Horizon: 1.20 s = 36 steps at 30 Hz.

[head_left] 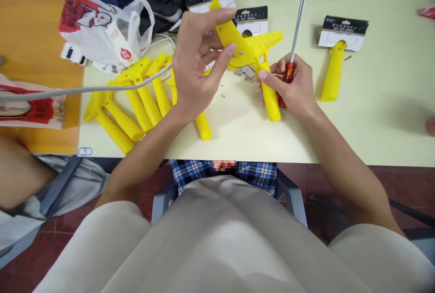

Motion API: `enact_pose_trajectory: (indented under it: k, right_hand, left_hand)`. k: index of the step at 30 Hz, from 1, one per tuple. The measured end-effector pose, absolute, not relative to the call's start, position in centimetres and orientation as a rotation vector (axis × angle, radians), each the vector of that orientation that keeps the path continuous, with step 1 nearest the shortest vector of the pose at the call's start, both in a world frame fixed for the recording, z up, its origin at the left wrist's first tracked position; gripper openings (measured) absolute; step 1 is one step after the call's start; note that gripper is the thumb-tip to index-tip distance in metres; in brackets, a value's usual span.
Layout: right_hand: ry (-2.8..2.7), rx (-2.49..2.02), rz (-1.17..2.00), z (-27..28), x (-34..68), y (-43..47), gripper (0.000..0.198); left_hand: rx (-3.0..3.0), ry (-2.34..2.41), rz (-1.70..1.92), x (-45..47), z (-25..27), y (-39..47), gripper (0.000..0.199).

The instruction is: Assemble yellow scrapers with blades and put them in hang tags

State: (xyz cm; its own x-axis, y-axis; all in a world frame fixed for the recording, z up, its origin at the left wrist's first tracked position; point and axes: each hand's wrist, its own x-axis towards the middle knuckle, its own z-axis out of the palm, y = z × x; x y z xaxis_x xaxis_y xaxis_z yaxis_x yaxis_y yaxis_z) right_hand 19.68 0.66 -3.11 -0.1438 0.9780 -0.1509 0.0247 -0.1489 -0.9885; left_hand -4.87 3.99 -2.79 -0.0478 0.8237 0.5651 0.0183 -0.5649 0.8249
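A yellow plastic tool with a round tubular handle and a broad, flat, angled head (253,55) is held in the air between both hands, above the pale cream tabletop (374,139). The left hand (195,64) grips one wing of the head, thumb pressed on its near face and index finger reaching along its upper end. The right hand (297,85) lays its thumb on the tool's handle while its fingers close around a screwdriver with a translucent red handle and a long steel shaft (299,18), which points up and away from the tool. Beneath the head, a little heap of small shiny metal screws (239,71) lies on the table, with a couple of loose ones nearer the person. To the left, several yellow T-shaped plastic handles (139,98) lie side by side, some partly hidden by the left hand and forearm. A grey cable (115,88) crosses above them. Beyond sits a white-and-red printed plastic bag (97,25). Off to the right, a yellow handle (331,75) lies against a black-and-white printed card (344,30).
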Motion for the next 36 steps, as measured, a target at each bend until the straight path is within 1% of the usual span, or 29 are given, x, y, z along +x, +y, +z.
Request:
enact_pose_trajectory:
  k: [1, 4, 5, 6, 9, 11, 12, 17, 20, 22, 26, 29, 32, 36]
  right_hand:
    - [-1.246, -1.256, 1.426, -3.1, 19.6, 0.6, 0.099]
    - [-1.246, -1.237, 1.463, -2.8, 19.5, 0.4, 0.102]
    - [-1.251, -1.228, 1.483, -2.7, 19.5, 0.4, 0.103]
    - [-1.259, -1.220, 1.503, -2.6, 19.4, 0.3, 0.104]
    - [-1.296, -1.197, 1.533, -2.4, 19.2, 0.1, 0.100]
    - [-1.310, -1.189, 1.543, -2.3, 19.2, 0.0, 0.097]
    - [-1.311, -1.189, 1.548, -2.2, 19.1, -0.1, 0.097]
    - [-1.334, -1.204, 1.558, -2.2, 19.1, -0.4, 0.096]
    - [-1.370, -1.191, 1.560, -2.4, 19.2, -0.5, 0.095]
    - [-1.390, -1.161, 1.567, -2.5, 19.2, -0.6, 0.096]
    - [-1.411, -1.114, 1.560, -2.7, 19.2, -0.7, 0.095]
    - [-1.398, -1.108, 1.554, -2.7, 19.1, -0.9, 0.092]
    - [-1.377, -1.125, 1.544, -2.6, 19.1, -1.0, 0.092]
    - [-1.372, -1.144, 1.517, -2.6, 18.9, -1.1, 0.095]
  left_hand:
    - [1.605, 0.863, 1.719, -4.9, -3.5, 5.0, 0.053]
    - [1.632, 0.736, 1.756, -5.3, -4.6, 6.9, 0.074]
    - [1.620, 0.711, 1.792, -5.4, -4.7, 7.2, 0.076]
    - [1.624, 0.687, 1.800, -5.5, -4.6, 7.3, 0.071]
    - [1.689, 0.567, 1.769, -5.5, -4.5, 7.1, 0.038]
    - [1.655, 0.512, 1.815, -5.5, -4.7, 6.8, 0.030]
    - [1.634, 0.547, 1.781, -5.4, -4.9, 6.7, 0.029]
    - [1.471, 0.665, 1.666, -5.6, -5.4, 7.0, 0.046]
    - [1.404, 0.656, 1.642, -5.8, -5.1, 7.2, 0.050]
    - [1.432, 0.604, 1.674, -5.7, -4.8, 7.1, 0.049]
    - [1.479, 0.605, 1.685, -5.1, -4.9, 6.2, 0.041]
    - [1.470, 0.628, 1.719, -4.6, -5.2, 5.5, 0.043]
    - [1.458, 0.663, 1.649, -4.2, -5.0, 4.6, 0.047]
    - [1.395, 0.771, 1.554, -4.1, -4.6, 4.1, 0.040]
